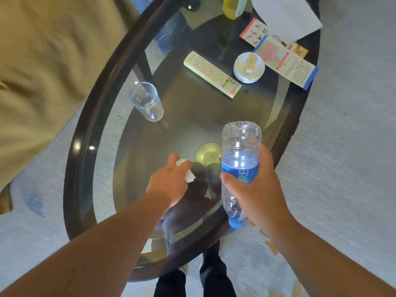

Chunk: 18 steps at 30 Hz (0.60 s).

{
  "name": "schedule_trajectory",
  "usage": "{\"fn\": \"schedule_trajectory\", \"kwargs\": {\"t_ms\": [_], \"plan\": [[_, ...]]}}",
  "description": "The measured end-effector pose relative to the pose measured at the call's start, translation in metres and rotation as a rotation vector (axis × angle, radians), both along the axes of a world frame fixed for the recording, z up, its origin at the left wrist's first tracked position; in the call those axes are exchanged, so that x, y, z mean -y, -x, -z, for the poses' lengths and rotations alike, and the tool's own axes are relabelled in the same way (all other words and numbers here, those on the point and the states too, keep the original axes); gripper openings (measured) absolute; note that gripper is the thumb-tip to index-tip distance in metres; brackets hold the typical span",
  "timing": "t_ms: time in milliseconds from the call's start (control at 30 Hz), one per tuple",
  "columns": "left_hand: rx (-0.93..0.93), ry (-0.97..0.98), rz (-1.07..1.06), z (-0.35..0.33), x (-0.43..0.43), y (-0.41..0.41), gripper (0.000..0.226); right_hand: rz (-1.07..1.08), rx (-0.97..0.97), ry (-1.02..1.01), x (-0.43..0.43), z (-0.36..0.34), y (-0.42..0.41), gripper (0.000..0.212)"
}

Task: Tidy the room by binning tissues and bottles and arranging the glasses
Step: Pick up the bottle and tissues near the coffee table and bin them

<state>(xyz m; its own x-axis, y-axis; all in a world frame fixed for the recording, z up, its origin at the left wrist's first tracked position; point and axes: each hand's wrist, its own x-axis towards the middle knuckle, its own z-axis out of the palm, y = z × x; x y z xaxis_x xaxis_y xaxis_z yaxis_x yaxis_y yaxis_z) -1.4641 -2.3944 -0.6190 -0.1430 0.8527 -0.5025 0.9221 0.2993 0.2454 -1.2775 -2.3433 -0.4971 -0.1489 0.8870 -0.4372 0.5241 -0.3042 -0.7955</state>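
My right fingers curl round a plastic water bottle, cap toward me, above the counter. Just left, my left fingers clutch a crumpled tissue. Farther off stands an empty glass.

table: oval glass (dark rim) | tumbler | remote | white dish | leaflets | yellow bottle

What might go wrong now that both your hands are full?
The bottle is held cap-down in the right hand; if the cap is loose, drops may leak. The tissue sticks out of the left hand and might fall. Reaching for the glass with full hands may knock it over on the table.
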Motion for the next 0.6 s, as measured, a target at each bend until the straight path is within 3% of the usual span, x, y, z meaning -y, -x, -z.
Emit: {"fn": "schedule_trajectory", "kwargs": {"t_ms": [100, 300, 600], "plan": [[-0.027, 0.010, 0.009, 0.001, -0.003, 0.000, 0.023, -0.001, 0.000, 0.003, -0.002, 0.002, 0.001, 0.068], [0.031, -0.013, 0.004, -0.016, -0.004, 0.003, 0.014, -0.015, -0.010, 0.002, -0.004, -0.004, 0.006, 0.067], [0.120, -0.075, -0.059, -0.107, -0.017, 0.009, 0.010, 0.016, -0.048, -0.058, -0.017, -0.067, 0.006, 0.069]]}}
